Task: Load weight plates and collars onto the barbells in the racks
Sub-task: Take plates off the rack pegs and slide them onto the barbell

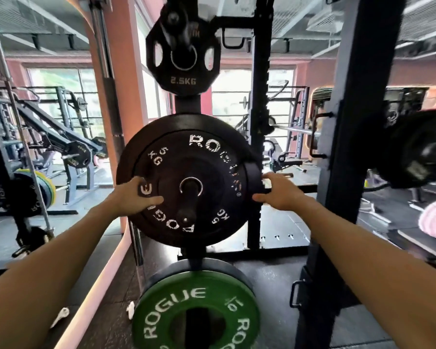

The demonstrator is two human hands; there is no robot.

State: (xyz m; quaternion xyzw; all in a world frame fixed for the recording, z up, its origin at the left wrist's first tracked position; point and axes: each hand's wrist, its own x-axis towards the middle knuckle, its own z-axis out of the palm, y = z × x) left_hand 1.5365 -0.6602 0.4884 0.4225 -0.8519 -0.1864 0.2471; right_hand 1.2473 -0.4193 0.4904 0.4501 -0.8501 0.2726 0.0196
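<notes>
black plate (186,157) ROGUE 5 KG, green plate (196,311) ROGUE 10, small plate (183,71) 2.5KG

Black upright storage post (186,104) with three pegs, one above another. Top peg: small black 2.5 kg plate (183,71). Middle peg (189,205): black 5 kg plate (184,157), hung through its centre hole. Bottom peg: green 10 plate (196,306) with a black plate (227,269) just behind. Beneath, dark rubber floor (269,280), with small white objects (61,316) lying near the post.

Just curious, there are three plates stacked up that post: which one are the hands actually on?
The middle one, the black 5 KG plate, with a hand on either edge. The 2.5KG plate above and green plate below are untouched.
</notes>
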